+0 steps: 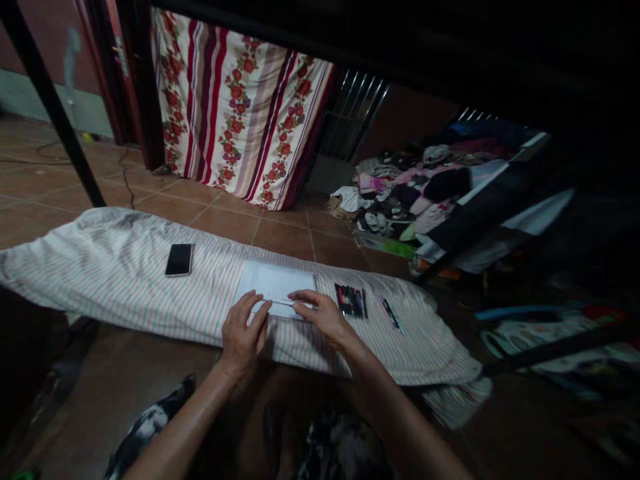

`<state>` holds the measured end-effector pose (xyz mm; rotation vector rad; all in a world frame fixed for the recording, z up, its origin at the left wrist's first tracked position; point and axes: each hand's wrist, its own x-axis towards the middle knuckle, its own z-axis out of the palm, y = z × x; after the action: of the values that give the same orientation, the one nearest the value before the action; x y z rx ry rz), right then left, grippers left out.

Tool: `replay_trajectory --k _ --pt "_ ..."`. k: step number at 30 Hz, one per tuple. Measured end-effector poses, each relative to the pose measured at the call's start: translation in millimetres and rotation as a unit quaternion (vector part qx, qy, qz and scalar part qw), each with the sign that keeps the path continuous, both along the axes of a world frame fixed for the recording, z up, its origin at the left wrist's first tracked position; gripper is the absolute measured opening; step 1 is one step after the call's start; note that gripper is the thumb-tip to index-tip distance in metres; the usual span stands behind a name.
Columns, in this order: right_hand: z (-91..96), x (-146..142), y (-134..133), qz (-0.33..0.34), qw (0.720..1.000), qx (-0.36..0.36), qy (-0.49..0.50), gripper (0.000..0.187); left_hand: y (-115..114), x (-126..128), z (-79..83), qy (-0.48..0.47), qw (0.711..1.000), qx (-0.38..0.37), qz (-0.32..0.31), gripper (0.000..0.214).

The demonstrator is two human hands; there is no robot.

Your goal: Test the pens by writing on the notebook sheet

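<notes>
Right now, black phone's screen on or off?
Looks off: the black rectangular phone lies flat on the striped white cloth, surface wholly dark, no glow.

The room is dim. Weak, even light falls on the left and middle, catching the curtain (235,100), the striped cloth (115,267) and the notebook page (275,281), the brightest patch. The top and right sink into near-black shadow. The pole (55,107) and floor tiles (220,220) bow toward the edges. The pen (283,303) between the left hand (243,333) and right hand (325,319) shows only as a soft pale streak, and the lower right corner smears.
</notes>
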<state>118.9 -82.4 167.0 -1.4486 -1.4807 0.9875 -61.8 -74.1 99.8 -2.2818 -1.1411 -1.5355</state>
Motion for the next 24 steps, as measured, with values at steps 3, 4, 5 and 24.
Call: replay_trajectory --k 3,4,5,24 --pt "9.7 8 -38 0.002 1.000 0.025 -0.016 0.021 -27 11 23.3 0.077 0.995 -0.019 -0.058 0.034" --pt "12.2 9 -50 0.006 1.000 0.021 -0.009 0.020 -36 14 29.2 0.102 0.992 -0.030 -0.075 0.035" --pt "14.2 9 -61 0.010 1.000 0.013 0.003 0.020 -45 15 33.9 0.127 0.987 -0.042 -0.089 0.035" --pt "24.3 -19 -163 -0.107 0.938 0.015 0.330 0.029 -153 5 65.4 0.098 0.984 -0.102 -0.109 0.024"
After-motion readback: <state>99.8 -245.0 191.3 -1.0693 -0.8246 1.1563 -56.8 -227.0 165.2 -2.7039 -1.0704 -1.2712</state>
